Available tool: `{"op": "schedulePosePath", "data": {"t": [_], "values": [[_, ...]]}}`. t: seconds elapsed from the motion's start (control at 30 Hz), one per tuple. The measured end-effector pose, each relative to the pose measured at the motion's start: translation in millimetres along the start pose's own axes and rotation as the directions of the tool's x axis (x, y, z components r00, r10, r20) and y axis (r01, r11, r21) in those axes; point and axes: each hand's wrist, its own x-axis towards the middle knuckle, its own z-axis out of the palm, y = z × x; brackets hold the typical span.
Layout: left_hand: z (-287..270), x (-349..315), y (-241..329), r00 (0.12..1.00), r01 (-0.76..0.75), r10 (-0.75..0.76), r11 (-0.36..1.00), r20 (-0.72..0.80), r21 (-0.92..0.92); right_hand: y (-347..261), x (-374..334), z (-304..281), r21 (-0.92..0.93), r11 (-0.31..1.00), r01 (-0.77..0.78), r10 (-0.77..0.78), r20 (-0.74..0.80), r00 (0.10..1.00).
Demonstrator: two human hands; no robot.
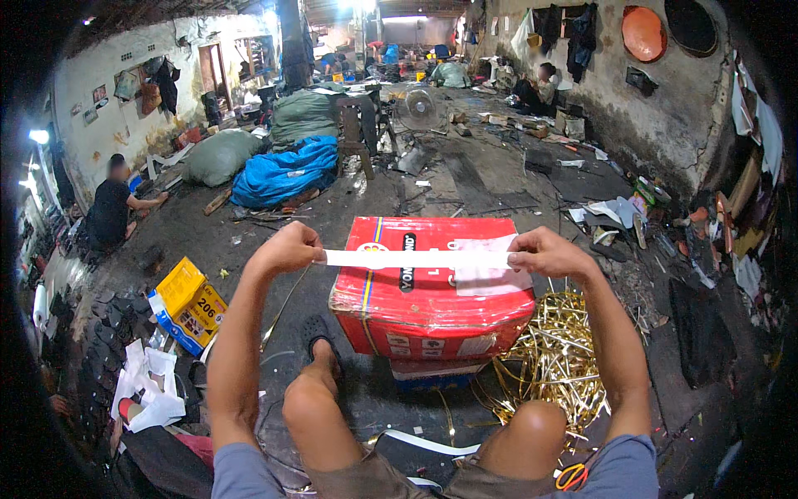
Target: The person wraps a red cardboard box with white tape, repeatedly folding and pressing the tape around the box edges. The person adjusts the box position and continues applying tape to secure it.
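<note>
Red carton (432,328): landmark; in front of the person's knees, clear film or tape glinting on its faces; pale sheet (490,281) on the right part of its top.
White strip (416,259): stretched flat and nearly level between both hands, across the view of the red carton's top; contact with it, cannot tell.
Left hand (293,246): just beyond the red carton's left edge; thumb and fingers pinching the strip's left end.
Right hand (549,252): by the red carton's right edge; thumb and fingertips pinching the strip's right end, other fingers curled.
Lower box (432,380): blue and white, directly under the red carton.
Gold strips (569,349): loose tangled heap, just right of the red carton.
Second white band (428,442): nearer the person than the red carton, curving between the knees.
Yellow box (189,301): left of the red carton, tilted; crumpled white paper (154,387) nearer the person.
Blue bundle (287,170): beyond the red carton, to its left; green sack (220,156) beside it.
Fan (416,109): well beyond the red carton.
Co-worker (108,208): low to the floor, well left of the red carton, one arm reaching out.
</note>
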Motion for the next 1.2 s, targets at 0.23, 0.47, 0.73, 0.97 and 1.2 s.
{"op": "schedulePosePath", "data": {"t": [0.23, 0.47, 0.73, 0.97, 1.2], "values": [[115.0, 38.3, 133.0, 0.652, -0.714, 0.65, 0.7, -0.391, -0.027, -12.7, 6.1, 35.7, -0.359, 0.933, -0.011, -0.079, -0.235, 0.969], [193.8, 49.2, 206.6, 0.75, -0.661, 0.524, 0.603, -0.403, -0.446, -4.8, -13.8, 36.7, -0.321, 0.945, -0.057, -0.078, -0.39, 0.918], [200.5, 42.2, 198.2, 0.682, -0.728, 0.589, 0.605, -0.434, -0.324, 4.7, -29.6, 48.4, -0.467, 0.88, 0.087, -0.319, -0.445, 0.837], [201.9, 42.7, 194.2, 0.655, -0.751, 0.617, 0.597, -0.436, -0.284, 8.5, -35.6, 49.6, -0.448, 0.883, 0.139, -0.327, -0.378, 0.866], [199.5, 47.4, 197.6, 0.763, -0.646, 0.525, 0.601, -0.377, -0.47, 25.4, -28.3, 46.4, -0.31, 0.936, 0.165, -0.301, -0.469, 0.83]]}}
